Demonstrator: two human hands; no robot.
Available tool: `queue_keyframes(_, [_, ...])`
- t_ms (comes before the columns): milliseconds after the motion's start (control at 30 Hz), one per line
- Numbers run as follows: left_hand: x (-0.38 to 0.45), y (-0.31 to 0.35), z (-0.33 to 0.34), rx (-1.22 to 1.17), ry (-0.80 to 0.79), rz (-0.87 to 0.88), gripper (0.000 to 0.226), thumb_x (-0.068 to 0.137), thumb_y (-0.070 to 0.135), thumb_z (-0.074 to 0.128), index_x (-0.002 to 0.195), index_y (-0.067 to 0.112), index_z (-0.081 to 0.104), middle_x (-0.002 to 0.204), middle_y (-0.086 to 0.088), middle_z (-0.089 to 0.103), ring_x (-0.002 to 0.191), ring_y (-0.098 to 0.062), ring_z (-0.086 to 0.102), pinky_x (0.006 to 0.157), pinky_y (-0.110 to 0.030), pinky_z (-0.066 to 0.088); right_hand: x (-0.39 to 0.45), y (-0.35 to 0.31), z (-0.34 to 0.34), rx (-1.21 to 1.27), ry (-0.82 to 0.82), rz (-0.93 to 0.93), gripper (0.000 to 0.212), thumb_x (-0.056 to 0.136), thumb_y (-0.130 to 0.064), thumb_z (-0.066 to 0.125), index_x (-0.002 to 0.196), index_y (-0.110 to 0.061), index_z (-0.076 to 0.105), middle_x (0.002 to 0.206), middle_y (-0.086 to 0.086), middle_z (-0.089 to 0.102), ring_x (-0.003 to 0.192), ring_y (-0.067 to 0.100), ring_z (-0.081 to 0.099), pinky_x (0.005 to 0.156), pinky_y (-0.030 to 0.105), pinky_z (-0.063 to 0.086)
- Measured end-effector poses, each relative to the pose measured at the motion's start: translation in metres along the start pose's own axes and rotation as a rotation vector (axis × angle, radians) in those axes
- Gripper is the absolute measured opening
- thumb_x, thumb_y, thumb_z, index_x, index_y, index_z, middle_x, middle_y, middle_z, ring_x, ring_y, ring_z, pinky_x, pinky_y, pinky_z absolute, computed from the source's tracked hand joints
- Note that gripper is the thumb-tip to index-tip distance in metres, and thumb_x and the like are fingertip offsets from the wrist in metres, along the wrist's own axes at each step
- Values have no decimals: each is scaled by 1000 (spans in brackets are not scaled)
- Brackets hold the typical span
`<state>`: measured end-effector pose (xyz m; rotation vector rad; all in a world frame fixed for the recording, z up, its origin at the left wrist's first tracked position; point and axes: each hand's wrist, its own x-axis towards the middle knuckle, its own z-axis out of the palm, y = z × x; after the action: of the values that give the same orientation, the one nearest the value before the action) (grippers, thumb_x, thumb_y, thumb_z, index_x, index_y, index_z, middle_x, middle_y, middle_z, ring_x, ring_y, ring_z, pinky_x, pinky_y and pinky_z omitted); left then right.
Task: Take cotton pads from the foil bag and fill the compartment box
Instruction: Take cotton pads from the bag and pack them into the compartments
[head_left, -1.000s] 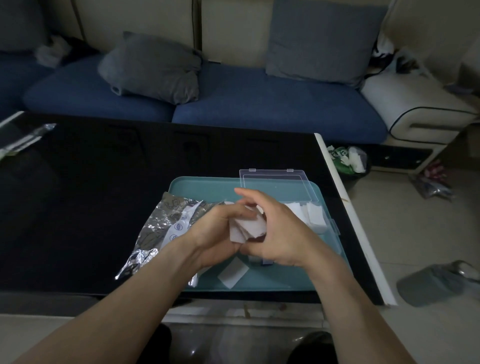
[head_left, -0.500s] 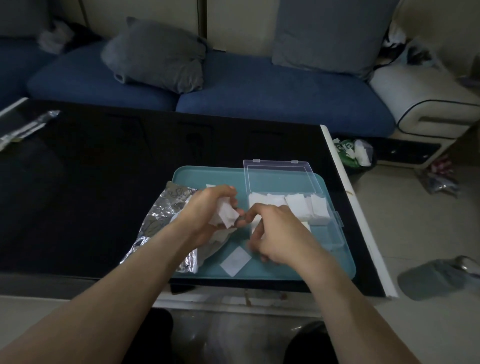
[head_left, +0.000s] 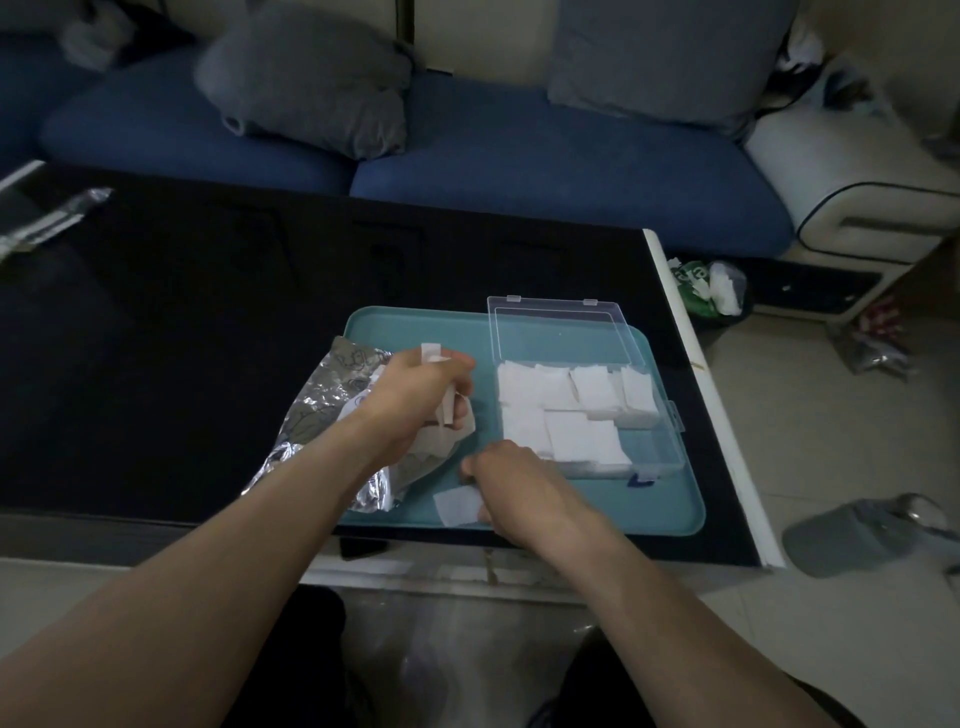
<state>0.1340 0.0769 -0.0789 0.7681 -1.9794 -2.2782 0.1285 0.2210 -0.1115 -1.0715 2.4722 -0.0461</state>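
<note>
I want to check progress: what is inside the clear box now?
White cotton pads cover most of the clear box; its near right corner looks bare. Dividers beneath them are hidden.

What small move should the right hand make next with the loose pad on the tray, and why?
Probably pinch and lift the loose pad. The right hand is already at its edge on the teal tray, the left hand holds other pads, and the clear box beside it shows room near its front right.

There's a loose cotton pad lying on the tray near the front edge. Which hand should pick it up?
Right. The right hand already rests against the loose pad on the teal tray, beside the compartment box. The left hand is busy holding pads at the foil bag.
</note>
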Motion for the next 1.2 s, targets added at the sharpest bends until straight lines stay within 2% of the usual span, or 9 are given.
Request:
queue_keyframes(233, [-4, 0, 5, -46, -48, -2, 8, 90, -2, 57, 95, 1, 62, 66, -11, 58, 51, -23, 50, 47, -28, 45, -6, -4, -7, 59, -35, 35, 16, 89, -3, 65, 104, -9, 66, 112, 12, 61, 100, 29, 62, 76, 29, 43])
queue_keyframes(400, [-4, 5, 5, -99, -11, 43, 12, 87, -6, 55, 95, 2, 61, 63, -11, 56, 51, -24, 49, 51, -30, 43, -26, 5, -26, 338, 57, 150, 18, 82, -2, 65, 83, -20, 65, 84, 3, 66, 65, 16, 65, 56, 23, 48])
queue_keyframes(600, [-6, 10, 10, -243, 68, 145, 1, 91, 1, 58, 92, 2, 58, 66, -13, 54, 50, -23, 48, 50, -30, 44, -42, 35, -64, 1189, 333, 311, 16, 85, -5, 78, 97, -8, 68, 63, 5, 70, 46, 12, 60, 39, 22, 40])
queue_keyframes(767, [-13, 12, 16, -310, -3, 10, 27, 92, 35, 63, 99, 10, 58, 76, -11, 60, 63, -22, 57, 57, -31, 47, -39, 23, -68, 1562, 435, 325, 32, 82, -11, 82, 109, -9, 65, 57, 3, 64, 41, 9, 51, 42, 22, 36])
queue_keyframes(867, [-22, 14, 26, -329, -234, -108, 41, 87, 44, 65, 109, 10, 56, 81, -9, 62, 67, -20, 60, 60, -29, 47, -34, 13, -65, 1411, 410, 320, 34, 78, -17, 86, 101, -12, 61, 57, -2, 68, 41, 11, 54, 42, 21, 37])
queue_keyframes(967, [-20, 7, 30, -275, -198, -80, 23, 91, 16, 66, 105, -2, 61, 88, -18, 64, 71, -25, 65, 60, -31, 54, -31, 14, -60, 955, 534, 334, 43, 70, -37, 90, 93, -22, 58, 69, -6, 70, 54, 7, 59, 52, 19, 43])
queue_keyframes(1067, [-22, 8, 28, -286, -254, -204, 10, 93, 9, 58, 99, 2, 62, 79, -14, 62, 64, -24, 61, 56, -29, 52, -36, 24, -61, 761, 485, 158, 79, 59, -44, 95, 125, -33, 53, 107, -11, 57, 90, 5, 56, 73, 18, 47])
queue_keyframes(1133, [-27, 13, 26, -322, -411, -319, 9, 88, 10, 58, 94, 4, 61, 75, -12, 57, 64, -24, 59, 61, -30, 53, -38, 31, -60, 622, 348, -14, 117, 52, -42, 98, 148, -44, 31, 138, -16, 37, 118, 3, 43, 92, 16, 42])
queue_keyframes(1200, [-31, 17, 22, -337, -591, -346, 23, 80, 10, 62, 103, 5, 59, 84, -14, 55, 74, -27, 59, 71, -36, 53, -36, 32, -57, 585, 282, -85, 126, 53, -38, 99, 152, -48, 22, 147, -21, 32, 125, -2, 36, 94, 10, 38])
